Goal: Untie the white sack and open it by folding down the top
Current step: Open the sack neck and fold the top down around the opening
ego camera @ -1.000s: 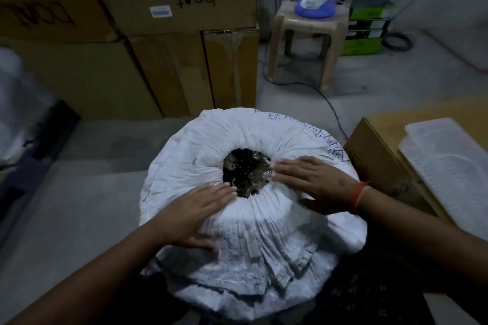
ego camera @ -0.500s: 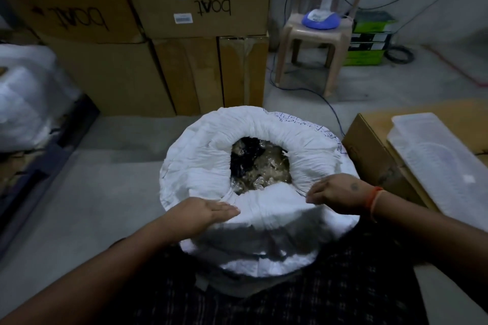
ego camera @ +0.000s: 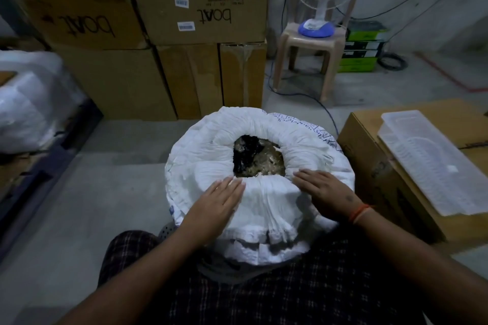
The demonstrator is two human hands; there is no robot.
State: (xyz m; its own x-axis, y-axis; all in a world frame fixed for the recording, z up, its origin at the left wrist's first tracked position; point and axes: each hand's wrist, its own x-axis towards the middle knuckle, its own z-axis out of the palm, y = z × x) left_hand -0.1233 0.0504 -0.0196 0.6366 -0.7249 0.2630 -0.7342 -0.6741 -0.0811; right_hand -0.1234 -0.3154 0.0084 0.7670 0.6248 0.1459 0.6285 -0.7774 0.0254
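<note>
The white woven sack (ego camera: 264,155) stands on the grey floor at the centre of the view, just in front of the person's checked-cloth lap. Its top is rolled down into a thick ring around an open mouth showing dark and pale contents (ego camera: 257,157). The left hand (ego camera: 220,199) lies flat, fingers straight, on the rim at 7 o'clock; the right hand (ego camera: 323,192) lies likewise at 5 o'clock. A brown cardboard box (ego camera: 369,166) bearing a clear plastic lid (ego camera: 433,161) sits at 3 o'clock, stacked brown cartons (ego camera: 200,8) at 12.

crinkled matt woven white sack (ego camera: 266,203); matt cardboard boxes (ego camera: 203,0); translucent plastic tray (ego camera: 433,158)
</note>
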